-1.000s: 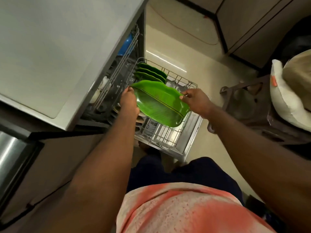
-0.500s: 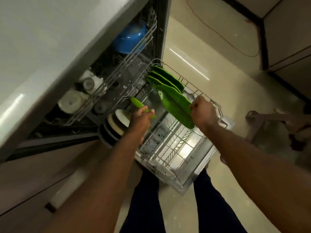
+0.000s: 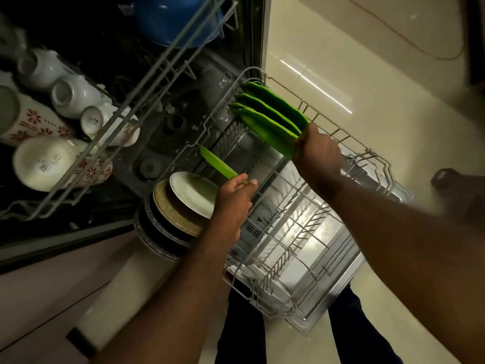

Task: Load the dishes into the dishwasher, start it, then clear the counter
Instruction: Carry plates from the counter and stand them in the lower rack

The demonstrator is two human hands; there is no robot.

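Person's legs (image 3: 367, 334) in dark trousers stood nearest the camera, either side of the open dishwasher door (image 3: 309, 279). The lower rack (image 3: 378, 164) was pulled out over the door, its near half bare wire tines.

Left hand (image 3: 233, 198) reached in at the rack's left side, fingers curled shut on the near edge of a green plate (image 3: 217, 164) held on edge, tilted, its far end pointing into the machine. Just left of that hand, a white plate (image 3: 194, 193) leaned against a tan plate (image 3: 170, 211), with dark-rimmed plates (image 3: 157, 232) stacked behind them at the rack's left edge.

Right hand (image 3: 317, 153) was closed round the near end of the front plate in a row of green plates (image 3: 273, 114) standing on edge along the rack's far side. Exact count of that row uncertain; at least four edges visible.

Farther in and higher, the upper rack (image 3: 147, 82) held white cups (image 3: 73, 95) upside down, a floral-patterned mug (image 3: 29, 122), an upturned white bowl (image 3: 44, 164) and, at the back, a blue bowl (image 3: 173, 19).

Pale tiled floor (image 3: 367, 74) lay beyond the rack, a thin cord (image 3: 409, 43) trailing across it.
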